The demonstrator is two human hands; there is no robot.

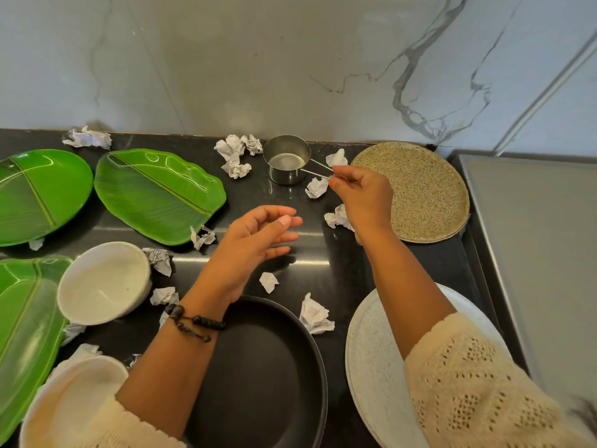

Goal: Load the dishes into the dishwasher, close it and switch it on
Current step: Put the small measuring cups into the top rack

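A small steel cup [286,158] with a wire handle stands near the back of the black counter [310,250]. My right hand [361,195] pinches the end of that handle. My left hand [255,244] hovers over the middle of the counter, fingers loosely curled and holding nothing. Three green leaf-shaped plates lie at the left: one [158,194], a second [35,195], a third [26,331]. A white bowl [103,282] tilts beside them. A black plate [268,373] and a white speckled plate [374,367] sit at the front. A tan speckled plate [416,189] lies at the back right.
Several crumpled paper balls, such as [315,315], are scattered across the counter among the dishes. Another white bowl [68,396] sits at the front left under my sleeve. A grey marble wall [290,59] backs the counter. A grey flat surface [542,253] borders it on the right.
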